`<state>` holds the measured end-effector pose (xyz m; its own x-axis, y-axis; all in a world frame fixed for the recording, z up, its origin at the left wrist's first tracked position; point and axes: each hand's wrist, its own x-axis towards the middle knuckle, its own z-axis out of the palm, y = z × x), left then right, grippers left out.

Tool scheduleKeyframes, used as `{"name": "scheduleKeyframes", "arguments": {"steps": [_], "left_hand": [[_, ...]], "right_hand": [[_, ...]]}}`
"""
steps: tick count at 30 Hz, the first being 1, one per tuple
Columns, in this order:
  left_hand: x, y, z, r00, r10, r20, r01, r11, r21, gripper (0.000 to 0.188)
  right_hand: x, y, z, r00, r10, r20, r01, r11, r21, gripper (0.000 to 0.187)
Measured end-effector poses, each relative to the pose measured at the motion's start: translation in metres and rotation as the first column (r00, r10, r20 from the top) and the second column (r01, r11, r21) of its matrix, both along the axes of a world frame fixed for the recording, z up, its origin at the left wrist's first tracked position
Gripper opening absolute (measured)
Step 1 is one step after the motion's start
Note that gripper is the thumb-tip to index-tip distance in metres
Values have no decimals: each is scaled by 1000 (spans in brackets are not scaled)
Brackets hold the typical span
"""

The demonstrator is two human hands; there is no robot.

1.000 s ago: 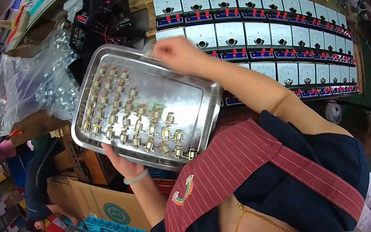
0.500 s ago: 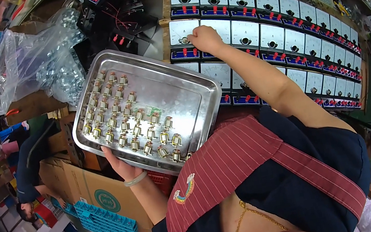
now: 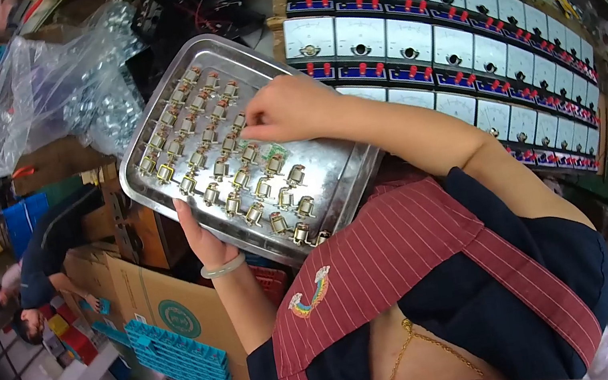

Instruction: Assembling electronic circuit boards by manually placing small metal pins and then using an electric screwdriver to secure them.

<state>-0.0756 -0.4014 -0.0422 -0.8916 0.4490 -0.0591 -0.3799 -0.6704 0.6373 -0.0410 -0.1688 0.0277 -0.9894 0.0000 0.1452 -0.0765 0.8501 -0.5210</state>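
Stainless rectangular tray (image 3: 333,168), shiny, propped on left hand (image 3: 202,236) from beneath; right hand (image 3: 289,107) pinches one among roughly forty brass-toned switches (image 3: 237,177) in rows.

Switches (image 3: 237,177) in tray (image 3: 333,172); meters (image 3: 457,41) behind

Shiny rectangular steel tray (image 3: 333,168) with rolled rim and rounded corners, tilted, held up off any surface, propped from below at its lower-left edge. Small brass-and-silver metal parts (image 3: 223,168) standing in neat diagonal rows across its left and middle; right corner bare metal, showing reflections.
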Motion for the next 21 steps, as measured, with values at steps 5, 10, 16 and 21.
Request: {"name": "scheduleKeyframes", "arguments": {"steps": [5, 10, 16, 21], "left_hand": [[3, 10, -2, 998, -57, -26, 58, 997, 41, 53], [5, 20, 4, 999, -48, 9, 48, 999, -5, 51], [15, 36, 5, 999, -48, 20, 48, 999, -20, 48], [22, 36, 11, 999, -36, -5, 36, 999, -18, 47]], "right_hand": [[8, 48, -29, 970, -93, -226, 41, 973, -226, 19], [53, 200, -68, 811, -580, 80, 577, 768, -277, 18], [65, 218, -93, 771, -632, 74, 636, 759, -139, 24], [66, 195, -78, 684, -729, 3, 728, 684, 50, 37]]}}
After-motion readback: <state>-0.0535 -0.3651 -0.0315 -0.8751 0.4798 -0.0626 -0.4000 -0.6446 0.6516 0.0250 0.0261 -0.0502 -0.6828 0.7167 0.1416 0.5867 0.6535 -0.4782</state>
